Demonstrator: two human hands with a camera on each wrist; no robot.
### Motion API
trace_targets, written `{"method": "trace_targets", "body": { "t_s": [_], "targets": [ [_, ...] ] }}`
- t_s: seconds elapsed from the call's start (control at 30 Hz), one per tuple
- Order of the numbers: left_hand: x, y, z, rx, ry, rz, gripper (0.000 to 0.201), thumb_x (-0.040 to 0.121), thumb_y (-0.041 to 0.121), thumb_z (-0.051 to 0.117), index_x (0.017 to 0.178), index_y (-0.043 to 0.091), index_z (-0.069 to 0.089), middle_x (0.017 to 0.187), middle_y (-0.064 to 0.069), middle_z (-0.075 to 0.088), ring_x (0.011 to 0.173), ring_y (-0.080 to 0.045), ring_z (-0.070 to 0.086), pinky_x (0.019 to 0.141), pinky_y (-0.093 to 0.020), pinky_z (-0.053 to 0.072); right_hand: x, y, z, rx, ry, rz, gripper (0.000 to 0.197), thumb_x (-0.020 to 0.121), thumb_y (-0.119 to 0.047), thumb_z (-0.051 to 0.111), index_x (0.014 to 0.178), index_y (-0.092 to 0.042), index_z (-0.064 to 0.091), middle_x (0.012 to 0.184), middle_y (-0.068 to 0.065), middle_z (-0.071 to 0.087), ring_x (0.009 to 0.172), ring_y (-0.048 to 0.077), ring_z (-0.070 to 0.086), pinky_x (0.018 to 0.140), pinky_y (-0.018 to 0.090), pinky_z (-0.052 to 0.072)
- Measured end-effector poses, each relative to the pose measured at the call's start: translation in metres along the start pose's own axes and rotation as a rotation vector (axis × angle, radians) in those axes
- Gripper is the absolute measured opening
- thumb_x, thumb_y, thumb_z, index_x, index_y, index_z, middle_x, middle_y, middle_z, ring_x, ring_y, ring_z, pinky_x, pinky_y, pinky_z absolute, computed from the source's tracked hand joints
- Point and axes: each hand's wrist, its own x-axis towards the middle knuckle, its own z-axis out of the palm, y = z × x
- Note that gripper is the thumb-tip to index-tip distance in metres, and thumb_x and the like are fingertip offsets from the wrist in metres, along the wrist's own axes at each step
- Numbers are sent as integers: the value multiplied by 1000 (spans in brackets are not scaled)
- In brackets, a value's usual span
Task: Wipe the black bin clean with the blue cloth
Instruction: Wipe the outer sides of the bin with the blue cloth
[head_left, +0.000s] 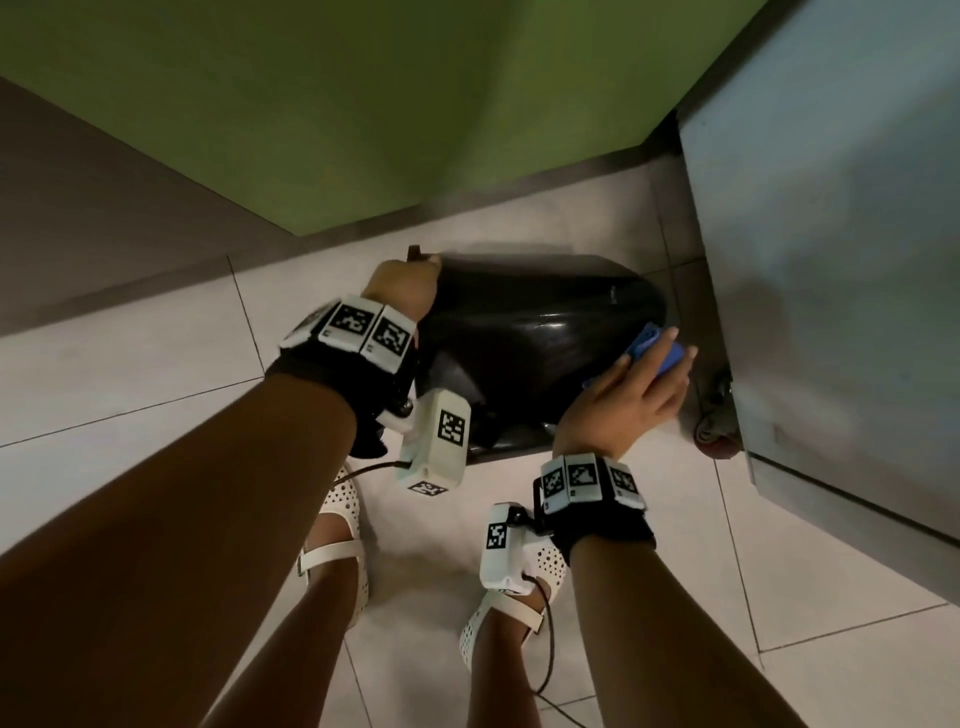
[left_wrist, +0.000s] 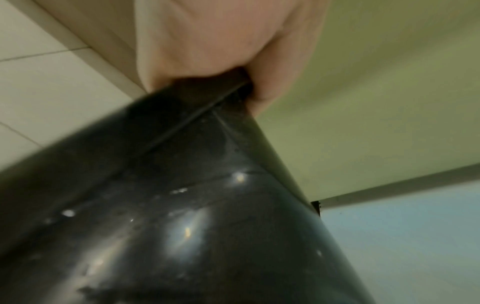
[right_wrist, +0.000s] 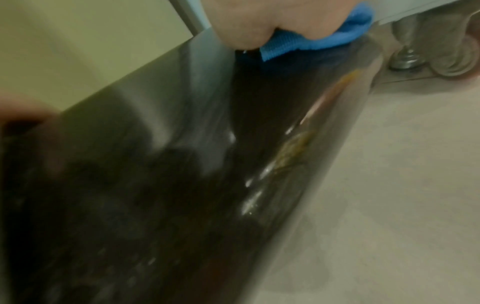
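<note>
The glossy black bin (head_left: 524, 338) stands on the tiled floor in front of my feet. My left hand (head_left: 402, 288) grips the bin's upper left edge, fingers curled round the rim (left_wrist: 223, 90). The black bin (left_wrist: 182, 216) fills the left wrist view, speckled with pale spots. My right hand (head_left: 631, 387) presses the folded blue cloth (head_left: 657, 348) flat against the bin's right side, fingers straight. In the right wrist view the blue cloth (right_wrist: 317, 41) shows under my fingers on the black bin (right_wrist: 182, 185), which carries a brownish smear (right_wrist: 293, 150).
A green wall (head_left: 363, 104) rises behind the bin. A grey metal cabinet (head_left: 831, 260) on castor wheels (head_left: 714, 431) stands close at the right. My feet in white perforated shoes (head_left: 345, 525) are on the pale floor tiles (head_left: 130, 374).
</note>
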Motion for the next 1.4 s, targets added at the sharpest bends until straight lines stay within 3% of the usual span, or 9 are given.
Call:
{"method": "trace_targets", "body": {
  "t_s": [0.17, 0.33, 0.43, 0.53, 0.7, 0.97, 1.17, 1.3, 1.4],
  "targets": [
    [-8, -8, 3, -61, 26, 34, 45, 96, 45, 34, 115, 7, 51, 89, -7, 56, 76, -25, 52, 77, -29, 39, -23, -29, 9, -4, 12, -221, 41, 99, -30, 26, 136, -17, 37, 145, 22, 34, 131, 42, 25, 105, 55, 33],
    [-12, -7, 9, -12, 75, 140, 64, 97, 50, 24, 113, -3, 56, 103, -16, 59, 97, -30, 56, 79, -31, 39, -54, -65, 13, 7, -76, -532, 45, 85, -24, 47, 129, -27, 37, 142, 6, 27, 129, 38, 19, 101, 51, 32],
    [-12, -11, 9, 36, 76, 240, 61, 97, 48, 22, 74, 4, 57, 75, -11, 59, 80, -29, 55, 70, -28, 33, -60, -64, 7, -30, -162, -693, 46, 87, -31, 47, 131, -30, 34, 142, 1, 25, 133, 32, 18, 103, 53, 32],
    [-8, -19, 8, -59, 53, 294, 52, 98, 42, 28, 77, 4, 58, 77, -11, 59, 78, -25, 54, 71, -29, 37, -49, -52, -2, -78, -212, -757, 42, 91, -34, 40, 132, -31, 34, 143, 2, 25, 133, 30, 20, 102, 53, 34],
    [-11, -32, 13, -150, 35, 295, 47, 99, 39, 29, 74, 6, 52, 72, -9, 52, 71, -21, 49, 66, -29, 39, 2, -24, -12, -214, -19, -587, 43, 97, -34, 25, 125, -19, 53, 132, 15, 54, 126, 37, 43, 100, 45, 38],
    [-12, -33, 17, -221, 57, 293, 45, 100, 38, 26, 72, 13, 50, 76, -8, 52, 77, -21, 49, 74, -31, 39, 52, -24, -23, -47, 6, 11, 62, 85, -40, 19, 130, -12, 51, 137, 22, 46, 128, 39, 38, 110, 43, 28],
    [-14, -30, 16, -340, 27, 205, 51, 99, 38, 25, 120, 3, 55, 117, -13, 60, 111, -27, 55, 106, -39, 39, -15, -74, 0, -171, -71, -494, 42, 88, -27, 36, 123, -17, 58, 133, 13, 53, 128, 38, 42, 104, 54, 30],
    [-12, -30, 12, -379, -48, 158, 44, 98, 41, 26, 90, 15, 60, 111, -14, 64, 108, -30, 59, 102, -44, 43, -64, -81, 4, -174, -274, -724, 53, 87, -34, 43, 138, -19, 36, 147, 9, 31, 138, 31, 16, 112, 46, 12],
    [-11, -31, 10, -374, -62, 178, 42, 98, 42, 26, 83, 19, 58, 106, -15, 65, 101, -29, 62, 99, -44, 46, -58, -72, 4, -231, -269, -801, 49, 90, -39, 34, 137, -22, 31, 145, 10, 37, 135, 29, 17, 109, 45, 14]
  ]
}}
